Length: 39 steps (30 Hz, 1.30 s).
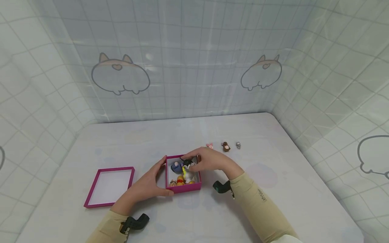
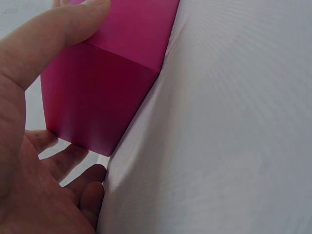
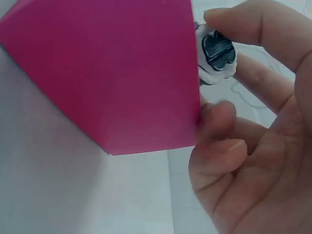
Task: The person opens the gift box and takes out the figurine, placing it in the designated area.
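Note:
A square magenta box (image 1: pixel 183 189) without its cover sits on the table, several small figurines inside. My left hand (image 1: pixel 144 185) grips its left side, the thumb (image 2: pixel 73 24) on the front wall and the fingers round the side wall. Over the right rim reaches my right hand (image 1: pixel 212 159), pinching a white and black figurine (image 3: pixel 218 53) between thumb and fingers. That figurine pokes above the rim in the right wrist view; its lower part is hidden by the wall. A blue figurine (image 1: pixel 176 167) and a yellow one in red (image 1: pixel 180 180) lie beside it.
To the left lies a shallow magenta-edged lid (image 1: pixel 93 185), its white inside facing up. Behind my right hand stand a pink figurine (image 1: pixel 210 145), a brown one (image 1: pixel 226 146) and a small grey one (image 1: pixel 238 145). Tiled-pattern curtains (image 1: pixel 194 60) enclose the table's back and sides.

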### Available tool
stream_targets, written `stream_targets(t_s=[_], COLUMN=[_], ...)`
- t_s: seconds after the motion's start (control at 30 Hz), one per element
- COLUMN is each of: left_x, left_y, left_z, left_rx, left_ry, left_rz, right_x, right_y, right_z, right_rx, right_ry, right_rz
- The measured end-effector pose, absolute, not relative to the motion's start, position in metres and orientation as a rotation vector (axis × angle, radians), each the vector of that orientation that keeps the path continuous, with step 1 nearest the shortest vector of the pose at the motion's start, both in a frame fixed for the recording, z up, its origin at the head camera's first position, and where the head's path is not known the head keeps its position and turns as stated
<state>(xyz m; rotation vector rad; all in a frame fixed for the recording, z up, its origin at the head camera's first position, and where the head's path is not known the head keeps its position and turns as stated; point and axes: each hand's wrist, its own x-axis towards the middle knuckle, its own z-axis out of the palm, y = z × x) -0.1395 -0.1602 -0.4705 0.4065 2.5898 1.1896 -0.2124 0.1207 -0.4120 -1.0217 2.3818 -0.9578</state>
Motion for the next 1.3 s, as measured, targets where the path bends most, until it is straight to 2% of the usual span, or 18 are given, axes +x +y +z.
stream_targets(t_s=[0.57, 1.3], left_x=[-0.141, -0.140], left_y=[-0.162, -0.160], left_z=[-0.470, -0.471], left_rx=[0.419, 0.406], left_ry=[2.589, 2.587], left_rz=[1.192, 1.191], right_x=[-0.213, -0.214], right_y=[0.135, 0.154], right_z=[-0.415, -0.424], right_rx=[-0.681, -0.496], right_ry=[2.085, 1.934], right_rz=[-1.493, -1.714])
